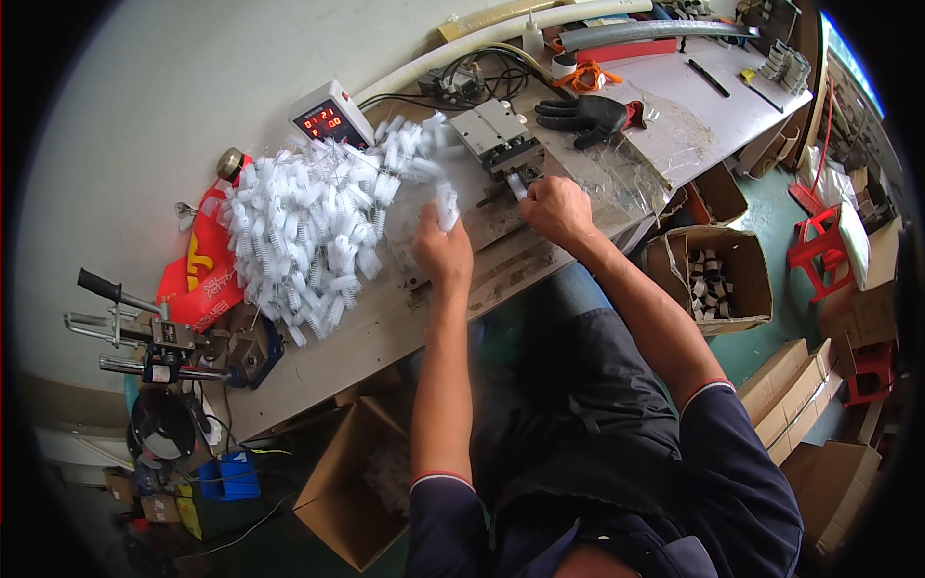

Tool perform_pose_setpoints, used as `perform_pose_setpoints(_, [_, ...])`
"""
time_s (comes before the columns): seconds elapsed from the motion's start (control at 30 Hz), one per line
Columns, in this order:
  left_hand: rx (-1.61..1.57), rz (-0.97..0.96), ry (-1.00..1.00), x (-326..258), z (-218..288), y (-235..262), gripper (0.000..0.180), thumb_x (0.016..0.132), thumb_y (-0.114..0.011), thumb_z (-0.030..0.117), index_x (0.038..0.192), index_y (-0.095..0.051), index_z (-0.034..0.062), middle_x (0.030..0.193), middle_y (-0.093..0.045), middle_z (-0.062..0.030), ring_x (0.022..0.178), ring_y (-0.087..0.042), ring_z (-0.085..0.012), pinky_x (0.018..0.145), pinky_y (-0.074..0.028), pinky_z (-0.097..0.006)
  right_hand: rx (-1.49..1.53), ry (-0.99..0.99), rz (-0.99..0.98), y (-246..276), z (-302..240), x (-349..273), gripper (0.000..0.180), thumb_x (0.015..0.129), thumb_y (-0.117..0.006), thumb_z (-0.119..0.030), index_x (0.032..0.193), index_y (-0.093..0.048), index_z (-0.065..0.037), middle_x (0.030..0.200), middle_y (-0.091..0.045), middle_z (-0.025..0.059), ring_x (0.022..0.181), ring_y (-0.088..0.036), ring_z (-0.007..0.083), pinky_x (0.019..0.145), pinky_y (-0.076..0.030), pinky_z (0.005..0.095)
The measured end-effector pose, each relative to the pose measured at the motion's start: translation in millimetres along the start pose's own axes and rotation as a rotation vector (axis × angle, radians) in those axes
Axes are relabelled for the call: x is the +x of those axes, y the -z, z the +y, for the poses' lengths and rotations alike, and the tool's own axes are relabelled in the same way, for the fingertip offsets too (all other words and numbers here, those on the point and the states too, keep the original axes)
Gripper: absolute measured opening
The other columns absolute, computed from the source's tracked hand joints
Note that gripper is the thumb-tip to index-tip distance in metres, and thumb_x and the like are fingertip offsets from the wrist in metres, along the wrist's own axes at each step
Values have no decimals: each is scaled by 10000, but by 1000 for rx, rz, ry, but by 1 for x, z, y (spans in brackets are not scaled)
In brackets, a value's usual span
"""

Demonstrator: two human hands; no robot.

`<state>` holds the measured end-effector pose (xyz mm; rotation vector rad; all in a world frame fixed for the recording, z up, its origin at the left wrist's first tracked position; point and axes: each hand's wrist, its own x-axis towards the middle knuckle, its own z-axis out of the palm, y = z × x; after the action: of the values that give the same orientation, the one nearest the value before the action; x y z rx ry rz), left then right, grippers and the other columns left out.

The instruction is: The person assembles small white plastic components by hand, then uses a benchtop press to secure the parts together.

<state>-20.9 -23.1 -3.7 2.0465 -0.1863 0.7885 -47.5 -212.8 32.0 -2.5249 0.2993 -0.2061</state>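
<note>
My left hand [443, 246] is closed around a few small white bristled brush pieces [447, 206], which stick up above the thumb. A large heap of similar white bristled pieces [303, 226] lies on the bench to its left. My right hand [557, 207] is closed at the front of a small metal clamping machine [498, 135]. Its fingers pinch one white piece [517, 186] against the machine's front end. How deep that piece sits in the machine I cannot tell.
Behind the heap stands a control box [332, 116] with a red display. A black glove [590, 118] lies right of the machine. At the left bench end is a lever press [164, 342]. Cardboard boxes [713, 279] and a red stool [819, 250] stand on the right; another open carton [347, 482] is below.
</note>
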Motion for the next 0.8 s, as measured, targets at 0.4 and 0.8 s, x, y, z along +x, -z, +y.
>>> perform_pose_setpoints(0.4, [-1,-31,-20,0,-7,0,134,960,-619,63,1069,-695,43,882,-747,-118,830,-740,-269,756,-555,-396,38,29,37,-5,4,0,264,797,-598,-261,846,-753,-53,891,-727,240,881,-704,447,823,-565,519])
perform_pose_setpoints(0.8, [105,-155,-93,-3,10,-1,161,950,-605,106,1100,-647,64,963,-706,-187,905,-681,-439,790,-534,-521,81,86,307,-24,8,-12,296,901,-650,-339,815,-715,-63,786,-708,215,799,-702,439,743,-563,529])
